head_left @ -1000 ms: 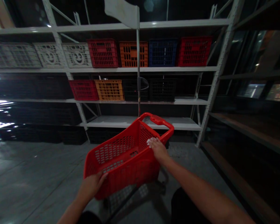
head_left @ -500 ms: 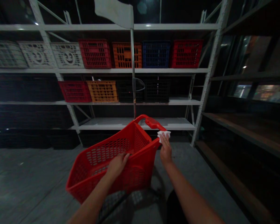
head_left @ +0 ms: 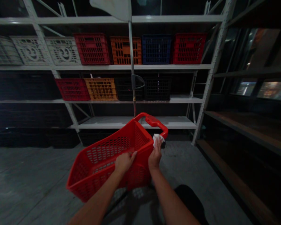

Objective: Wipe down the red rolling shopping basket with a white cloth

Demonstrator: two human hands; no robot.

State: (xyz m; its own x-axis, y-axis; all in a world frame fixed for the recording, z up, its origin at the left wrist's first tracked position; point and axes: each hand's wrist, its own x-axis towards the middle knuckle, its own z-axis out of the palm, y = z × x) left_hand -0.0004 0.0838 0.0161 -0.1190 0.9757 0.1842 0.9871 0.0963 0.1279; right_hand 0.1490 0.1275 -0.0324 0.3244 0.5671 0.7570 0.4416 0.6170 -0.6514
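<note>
A red plastic shopping basket (head_left: 103, 168) on wheels stands tilted in front of me on the grey floor. My left hand (head_left: 124, 161) grips its near rim, fingers curled over the edge. My right hand (head_left: 155, 154) presses a small white cloth (head_left: 157, 138) against the basket's outer side, just below the red handle (head_left: 154, 122). A thin pole (head_left: 131, 65) with a pale flag rises from the far end of the basket.
White metal shelving (head_left: 131, 67) runs across the back, holding white, red, orange, blue and black crates (head_left: 125, 50). A darker rack with wooden shelves (head_left: 243, 125) lines the right side. Grey concrete floor (head_left: 25, 181) stretches to the left.
My left hand moved from the basket's outer corner up onto its near rim. My right hand slid with the white cloth along the rim toward the handle, then down the side.
</note>
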